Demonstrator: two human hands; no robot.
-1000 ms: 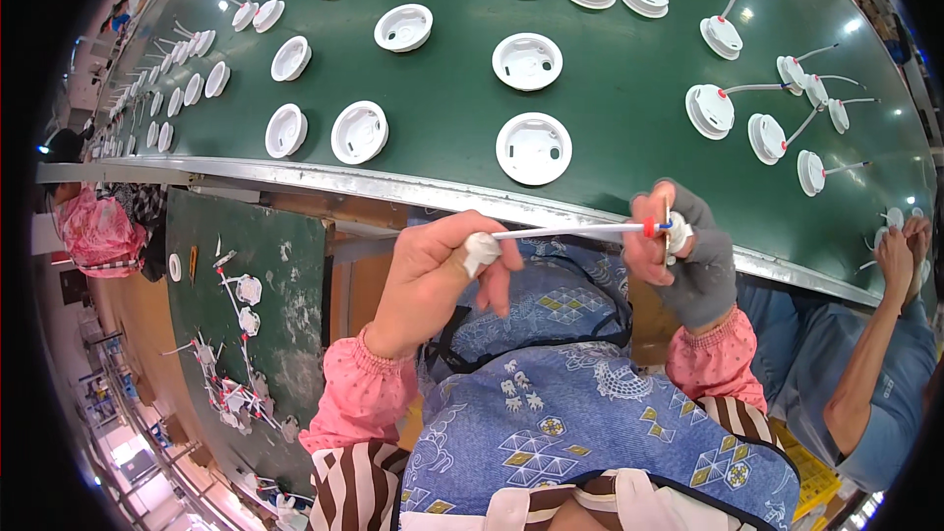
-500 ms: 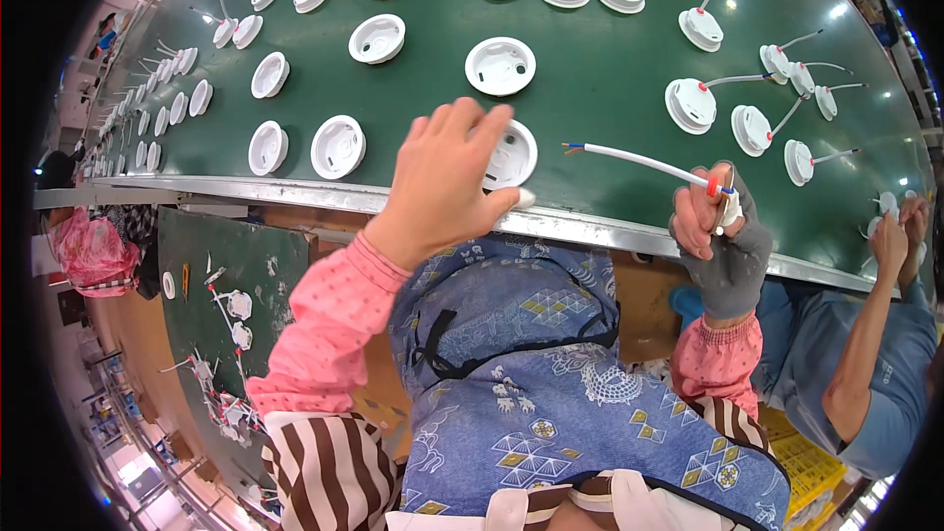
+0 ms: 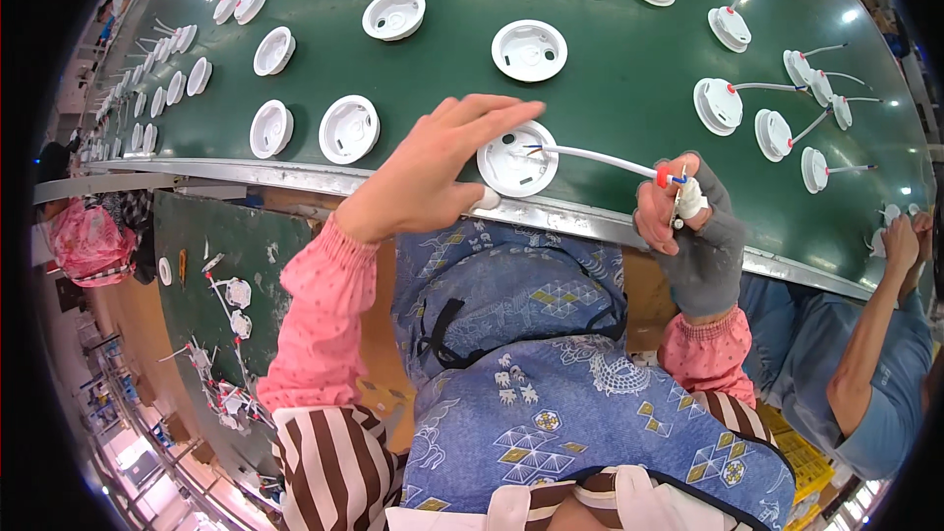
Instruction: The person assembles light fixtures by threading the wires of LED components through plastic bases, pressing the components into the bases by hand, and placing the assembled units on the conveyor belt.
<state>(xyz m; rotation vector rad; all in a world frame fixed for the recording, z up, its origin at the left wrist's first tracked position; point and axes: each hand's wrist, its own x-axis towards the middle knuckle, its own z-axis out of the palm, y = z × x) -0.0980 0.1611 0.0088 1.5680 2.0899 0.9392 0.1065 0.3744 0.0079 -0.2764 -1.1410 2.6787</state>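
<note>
My left hand (image 3: 438, 169) has its fingers stretched out and spread at the left rim of a round white plastic housing (image 3: 532, 177); whether it touches the rim I cannot tell. A white covering sits on its thumb tip. My right hand (image 3: 692, 221), in a grey glove with bare fingertips, is closed on a white cable (image 3: 610, 159) near its red collar and a small white fitting (image 3: 692, 199). From there the cable runs left, and its bare coloured wire ends lie over the housing's inside. The fingers partly hide the fitting.
More white housings (image 3: 349, 129) lie face up on the green worktable (image 3: 610, 69), which has a metal front edge (image 3: 580, 221). Others with cables (image 3: 718, 106) lie beyond. A side table (image 3: 236, 236) holds wired parts. At right, another person's hands (image 3: 900, 241) work.
My right hand has moved left with the cable, bringing its wire ends over the near housing. My left hand has shifted slightly left, its fingers flatter. The view has shifted a little.
</note>
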